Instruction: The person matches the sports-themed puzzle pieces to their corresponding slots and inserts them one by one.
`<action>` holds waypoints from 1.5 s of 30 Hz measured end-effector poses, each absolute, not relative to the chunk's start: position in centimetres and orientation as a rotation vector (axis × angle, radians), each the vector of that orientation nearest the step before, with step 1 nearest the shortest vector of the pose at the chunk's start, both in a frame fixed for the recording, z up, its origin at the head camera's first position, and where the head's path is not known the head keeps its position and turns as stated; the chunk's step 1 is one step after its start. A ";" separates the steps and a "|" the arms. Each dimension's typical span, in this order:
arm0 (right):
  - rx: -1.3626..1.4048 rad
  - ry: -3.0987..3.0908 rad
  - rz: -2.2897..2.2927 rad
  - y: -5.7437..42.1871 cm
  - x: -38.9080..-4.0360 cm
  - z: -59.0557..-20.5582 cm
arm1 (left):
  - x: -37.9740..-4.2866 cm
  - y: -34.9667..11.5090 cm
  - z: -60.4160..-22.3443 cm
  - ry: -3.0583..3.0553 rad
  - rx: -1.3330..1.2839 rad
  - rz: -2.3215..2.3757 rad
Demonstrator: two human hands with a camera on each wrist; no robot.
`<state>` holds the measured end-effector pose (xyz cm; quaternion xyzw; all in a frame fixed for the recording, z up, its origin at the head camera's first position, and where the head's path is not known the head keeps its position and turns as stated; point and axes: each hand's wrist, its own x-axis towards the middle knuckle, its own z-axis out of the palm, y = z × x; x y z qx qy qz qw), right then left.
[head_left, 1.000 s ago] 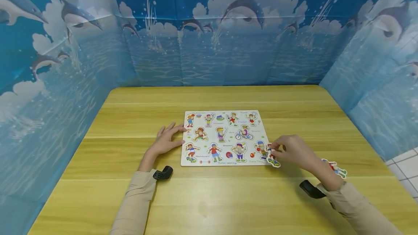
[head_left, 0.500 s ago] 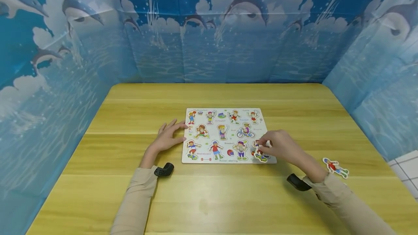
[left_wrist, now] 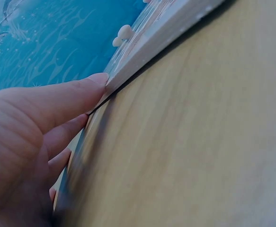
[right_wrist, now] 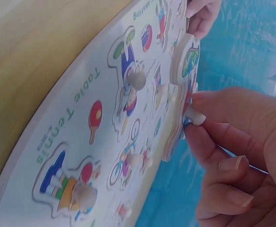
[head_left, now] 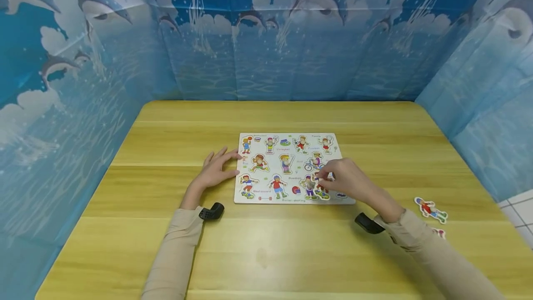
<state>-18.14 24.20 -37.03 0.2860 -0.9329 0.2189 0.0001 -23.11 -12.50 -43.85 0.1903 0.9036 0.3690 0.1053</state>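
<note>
My right hand pinches a skateboarder puzzle piece by its peg between thumb and fingers. The piece hangs over the lower right part of a white peg puzzle board, overlapping the baseball player in the head view. In the right wrist view the held piece is tilted on edge, raised above the board, its green skateboard visible. Sports figures with pegs sit in the board, among them a table tennis player. My left hand rests at the board's left edge, fingers extended, thumb touching the side.
On the wooden table to the right lies a loose figure piece in a red top. Another piece is mostly hidden by the right sleeve. A dolphin-print curtain encloses the table's back and sides.
My right hand has carried the skateboarder piece leftward from the board's right edge to over its bottom row. The left hand stays at the board's edge. The head view has tilted slightly.
</note>
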 end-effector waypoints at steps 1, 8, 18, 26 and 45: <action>0.906 -2.936 0.682 24.1 -18.2 -37.0 | -23.1 -12.5 -43.8 2.662 0.562 1.088; 0.925 -2.990 0.784 23.0 -18.2 -37.5 | -22.7 -12.8 -43.7 2.672 0.550 1.065; 0.958 -2.940 0.779 21.3 -18.4 -37.8 | -22.5 -12.9 -44.0 2.670 0.536 1.087; 0.972 -2.905 0.701 20.0 -18.9 -37.8 | -22.7 -12.7 -43.8 2.677 0.539 1.090; 1.003 -2.922 0.704 17.8 -19.2 -37.8 | -23.2 -12.5 -44.2 2.686 0.556 1.076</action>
